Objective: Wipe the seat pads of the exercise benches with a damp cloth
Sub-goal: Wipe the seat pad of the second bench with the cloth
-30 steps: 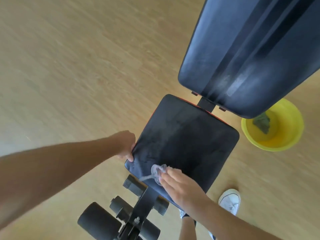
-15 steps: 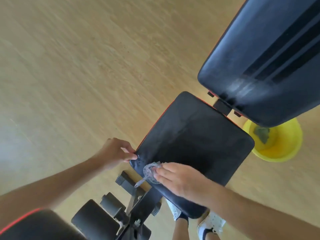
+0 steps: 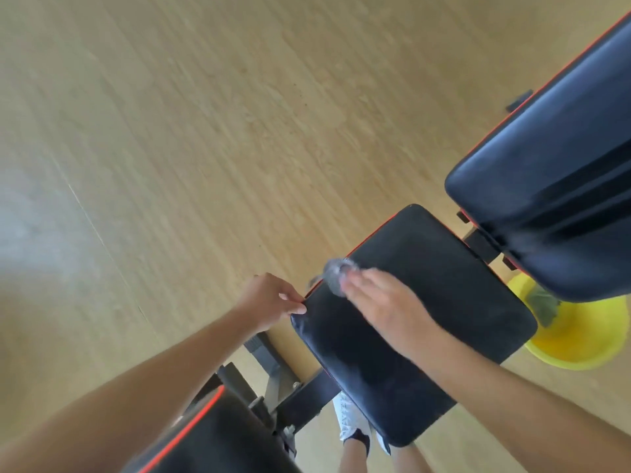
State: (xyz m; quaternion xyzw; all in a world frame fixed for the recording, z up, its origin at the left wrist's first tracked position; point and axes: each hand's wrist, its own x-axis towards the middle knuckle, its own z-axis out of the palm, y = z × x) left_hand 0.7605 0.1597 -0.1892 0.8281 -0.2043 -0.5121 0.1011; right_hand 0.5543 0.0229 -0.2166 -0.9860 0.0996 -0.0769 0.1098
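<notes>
Hands: 2, both bare, forearms entering from the bottom of the frame.
Left hand: lower centre, fingers curled, thumb and fingertips pinching the left edge of the seat pad near its lower-left corner.
Right hand: centre right, flat palm down with fingers together, pressed on the seat pad's upper-left part; motion-blurred.
Cloth: 1, grey-white, bunched under the right fingertips and sticking out past them at the pad's left edge; blurred.
Seat pad: 1, black with a thin red trim line along its left side, centre right of frame, tilted diagonally.
Back pad: 1, dark blue-black with lengthwise seams, red trim, fills the upper right; sits just beyond the seat pad with a gap and a black bracket between.
Other pad: 1, black with a red stripe, bottom centre-left, partly cut off.
Bench frame: black bars with bolts, below the seat pad, bottom centre.
Bucket: 1, yellow, right edge, on the floor, partly hidden by the back pad.
Rag in bucket: 1, dark green, lying inside.
Shoe: 1 white sneaker visible, bottom centre, under the seat pad's lower edge.
Floor: light wood planks, whole left and top.
</notes>
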